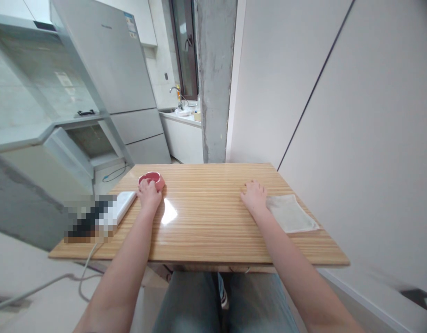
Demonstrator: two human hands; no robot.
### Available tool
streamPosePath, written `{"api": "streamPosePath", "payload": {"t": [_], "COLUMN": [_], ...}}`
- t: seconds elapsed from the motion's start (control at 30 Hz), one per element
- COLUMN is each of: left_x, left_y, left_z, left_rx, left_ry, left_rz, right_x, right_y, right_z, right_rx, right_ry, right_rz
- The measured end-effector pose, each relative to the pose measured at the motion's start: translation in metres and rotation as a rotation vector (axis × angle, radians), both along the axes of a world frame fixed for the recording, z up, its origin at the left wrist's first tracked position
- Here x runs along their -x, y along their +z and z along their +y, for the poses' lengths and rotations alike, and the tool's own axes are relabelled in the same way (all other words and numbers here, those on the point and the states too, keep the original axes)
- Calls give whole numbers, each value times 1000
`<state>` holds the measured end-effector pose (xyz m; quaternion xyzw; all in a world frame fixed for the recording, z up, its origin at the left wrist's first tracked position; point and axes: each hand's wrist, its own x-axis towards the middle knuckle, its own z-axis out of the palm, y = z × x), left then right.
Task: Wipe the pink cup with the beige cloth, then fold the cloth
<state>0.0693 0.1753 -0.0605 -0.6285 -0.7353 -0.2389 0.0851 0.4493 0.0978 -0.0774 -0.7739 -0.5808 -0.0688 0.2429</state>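
My left hand (pixel 149 193) is at a small round pink bowl (pixel 159 180) near the table's far left corner. Its fingers lie over the near rim and the thumb rests along the outer side, so the hand grips it; part of the bowl is hidden behind the fingers. On the right half of the table my right hand (pixel 254 196) lies palm down with its fingers apart, holding nothing. Just right of that hand and wrist, a flat pale cloth (pixel 290 213) is spread on the wooden table (pixel 206 217).
A white device (pixel 125 203), partly blurred out, sits on the left edge with a cable (pixel 87 266) hanging down. A wall panel (pixel 338 138) borders the right. Beyond the table stand a concrete pillar (pixel 216 83), a fridge (pixel 106 60) and a sink tap (pixel 179 95).
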Motion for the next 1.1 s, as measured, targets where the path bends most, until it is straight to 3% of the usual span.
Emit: {"api": "streamPosePath", "payload": {"t": [0.2, 0.37, 0.43, 0.5, 0.57, 0.63, 0.67, 0.73, 0.83, 0.9, 0.97, 1.1], "left_x": [4, -3, -19, -45, -79, -112, -124, -133, -106, -68, -27, 30], "left_y": [-3, 6, 13, 15, 12, 3, -1, -6, -2, 5, 14, 29], "left_z": [3, -2, -10, -26, -47, -69, -78, -86, -75, -60, -48, -53], "left_rx": [-3, -108, -193, -189, -36, 183, 288, 386, 394, 375, 317, 243], "left_ry": [-43, -55, -130, -337, -618, -804, -852, -811, -625, -499, -455, -316], "left_rz": [-12, -72, -110, -192, -357, -606, -735, -904, -939, -779, -554, -102], "right_x": [-22, -30, -23, -5, 21, 51, 66, 87, 91, 77, 59, 33], "right_y": [6, 5, 6, 11, 19, 28, 31, 36, 36, 32, 26, 12], "right_z": [-42, -52, -46, -37, -27, -17, -12, -4, 4, 9, 14, 24], "right_rx": [215, 359, 391, 410, 375, 237, 165, 109, 31, -23, -27, 5], "right_ry": [-157, -136, -68, 51, 217, 365, 427, 567, 610, 550, 482, 381], "right_rz": [-86, -33, 5, 83, 215, 400, 534, 884, 1189, 1161, 1088, 966]}}
